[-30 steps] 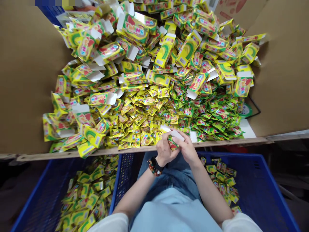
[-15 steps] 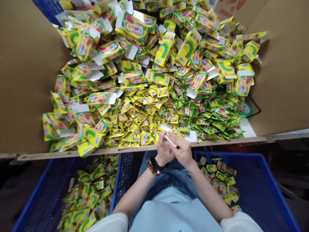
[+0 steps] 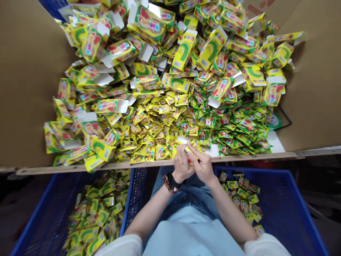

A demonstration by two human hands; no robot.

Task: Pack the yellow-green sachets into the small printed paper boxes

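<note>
Turned yellow side up since earlier: small box [image 3: 188, 153], pinched by nearly closed left hand [image 3: 182, 166] and right hand [image 3: 204, 167]; risk: crumpling from too hard a squeeze.

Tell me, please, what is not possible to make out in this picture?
All in head view:
- Inside of the held yellow cardboard box: hidden by left hand and right hand.
- Far end of the yellow-green carton heap: cut by top edge.
- Fine print on the shiny green sachets: too small.
- Left blue plastic crate: floor beneath its packs covered.
</note>
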